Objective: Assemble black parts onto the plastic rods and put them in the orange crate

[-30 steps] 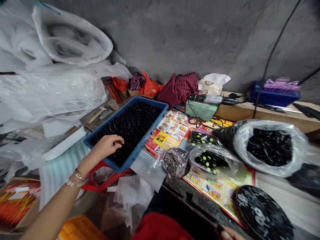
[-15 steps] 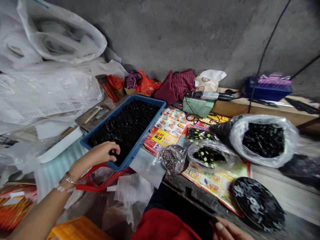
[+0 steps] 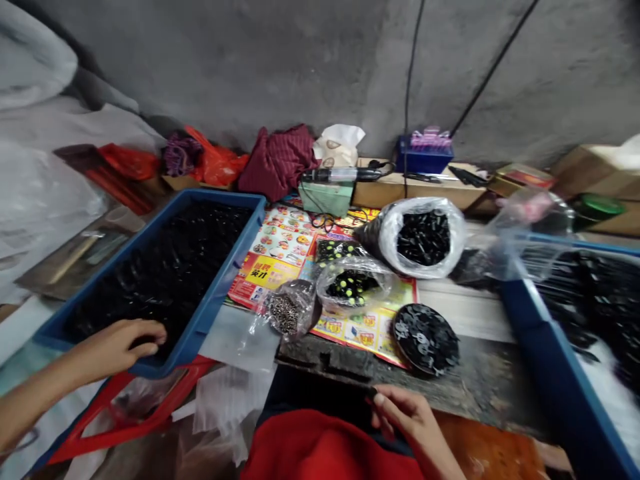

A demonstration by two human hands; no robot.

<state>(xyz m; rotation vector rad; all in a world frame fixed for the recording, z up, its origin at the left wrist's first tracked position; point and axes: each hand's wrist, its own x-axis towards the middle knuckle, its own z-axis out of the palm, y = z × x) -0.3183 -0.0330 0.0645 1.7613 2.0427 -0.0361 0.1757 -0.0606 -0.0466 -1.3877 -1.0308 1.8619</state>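
Observation:
Over the near corner of a blue tray (image 3: 227,267), my left hand (image 3: 120,343) hovers with loosely curved fingers, thumb and index tip apart and nothing visible between them. The tray is filled with dark, shiny black parts (image 3: 165,260). At the front edge of the bench, above my lap, my right hand (image 3: 405,417) pinches a small black piece (image 3: 371,393) between thumb and fingers; its exact kind is too small to make out. Beyond that hand lies a round black dish (image 3: 426,339) of small dark pieces.
A bag of metal screws or pins (image 3: 285,313), a bag of black pieces with yellow-green dots (image 3: 353,287) and a larger bag of black parts (image 3: 424,239) stand midway. Another blue bin (image 3: 530,333) is at right. A power screwdriver (image 3: 340,175) rests on a green box (image 3: 327,199).
The view has swung right, bringing the right-hand blue bin into sight. My right hand has come further into view with the black piece; my left hand stays by the tray's near corner, its fingers less curled.

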